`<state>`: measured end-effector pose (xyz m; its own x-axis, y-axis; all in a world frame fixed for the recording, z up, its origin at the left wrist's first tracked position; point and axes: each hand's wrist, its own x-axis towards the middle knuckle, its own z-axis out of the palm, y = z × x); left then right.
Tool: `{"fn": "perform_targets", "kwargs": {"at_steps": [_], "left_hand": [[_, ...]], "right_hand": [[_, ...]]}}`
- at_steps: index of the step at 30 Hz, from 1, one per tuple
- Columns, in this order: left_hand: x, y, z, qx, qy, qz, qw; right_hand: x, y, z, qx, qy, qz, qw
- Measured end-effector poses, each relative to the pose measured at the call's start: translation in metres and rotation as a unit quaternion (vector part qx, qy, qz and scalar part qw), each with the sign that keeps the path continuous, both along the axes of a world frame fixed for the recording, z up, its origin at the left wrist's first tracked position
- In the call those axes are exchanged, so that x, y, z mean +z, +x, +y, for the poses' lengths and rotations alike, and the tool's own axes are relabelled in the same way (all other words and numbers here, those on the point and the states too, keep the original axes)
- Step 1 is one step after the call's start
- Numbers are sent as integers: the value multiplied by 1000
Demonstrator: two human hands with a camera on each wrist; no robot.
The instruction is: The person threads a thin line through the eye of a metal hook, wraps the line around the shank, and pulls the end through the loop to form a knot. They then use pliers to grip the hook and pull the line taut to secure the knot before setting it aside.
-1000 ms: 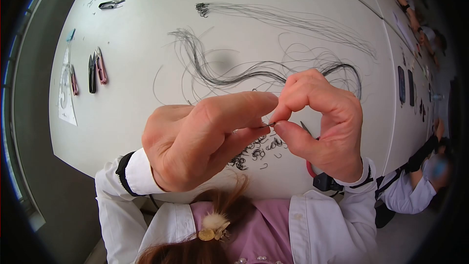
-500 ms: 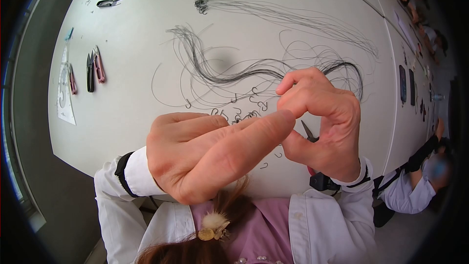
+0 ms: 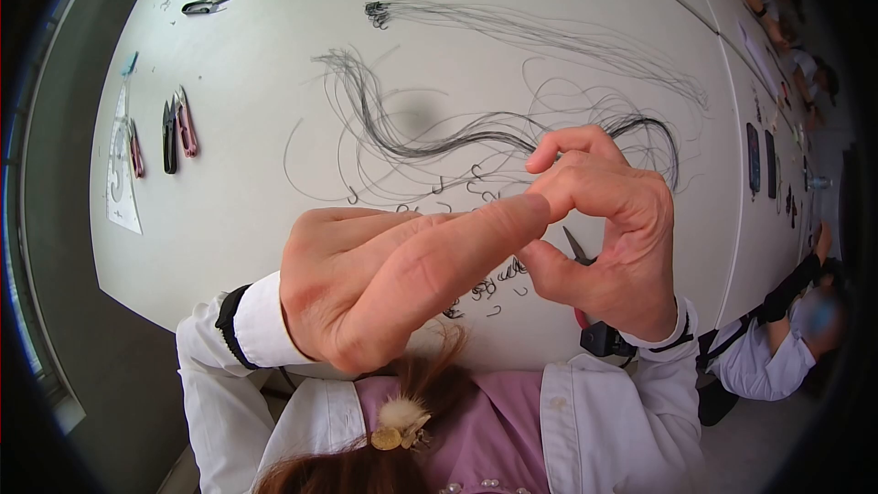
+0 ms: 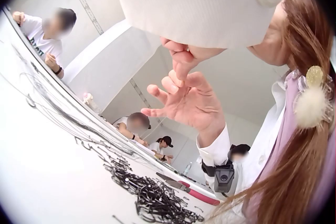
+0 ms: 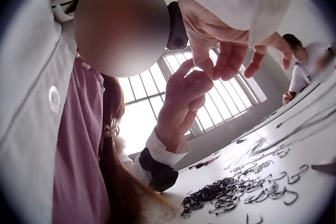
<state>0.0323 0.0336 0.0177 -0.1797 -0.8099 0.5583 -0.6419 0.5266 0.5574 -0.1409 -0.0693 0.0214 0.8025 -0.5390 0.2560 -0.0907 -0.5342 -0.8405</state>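
Observation:
In the head view my left hand [image 3: 393,284] reaches across to meet my right hand [image 3: 613,238] above the table. The right thumb and index finger bend into a ring, and the left index finger lies over their tips. Seen from the right wrist, fingertips of the left hand [image 5: 181,103] and the right hand [image 5: 220,45] pinch together at one spot. What they pinch is hidden now; a thin dark piece like a fish hook's shank showed there a second ago. Below lies a pile of loose black fish hooks [image 5: 210,195].
A wavy bundle of dark fishing line [image 3: 439,146] lies beyond the hands, behind it lines with hooks [image 3: 377,14] attached. Red-handled pliers [image 4: 202,195] lie beside the hook pile. Snips [image 3: 171,137] and a clear set square [image 3: 123,192] are at left. Other people sit farther off.
My left hand has rolled over, its index finger now covering the pinch and hiding the small dark piece. The right hand keeps its place, its ring of fingers nearly unchanged.

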Motion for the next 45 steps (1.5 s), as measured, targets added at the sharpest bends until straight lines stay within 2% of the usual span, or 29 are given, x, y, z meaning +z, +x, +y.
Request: {"fn": "perform_targets", "kwargs": {"at_steps": [5,7,17,19,35,38,40,45], "left_hand": [[-4,-4,-5,31,12,59,998],[-4,-5,-5,15,58,122,991],[-1,-3,4,-7,164,177,970],[0,-5,5,19,188,219,957],[5,2,-2,21,242,229,943],[7,0,-4,33,288,266,919],[7,0,-5,42,309,333,890],[8,1,-7,36,342,381,858]], "right_hand": [[3,0,1,-4,7,7,1000],[3,0,1,-4,5,6,1000],[4,1,10,-28,-23,-9,999],[4,0,10,-27,-22,-7,999],[2,4,8,-31,-51,7,998],[1,3,8,-34,-57,8,998],[1,3,8,-37,-58,9,998],[0,2,7,-43,-59,7,997]]}}
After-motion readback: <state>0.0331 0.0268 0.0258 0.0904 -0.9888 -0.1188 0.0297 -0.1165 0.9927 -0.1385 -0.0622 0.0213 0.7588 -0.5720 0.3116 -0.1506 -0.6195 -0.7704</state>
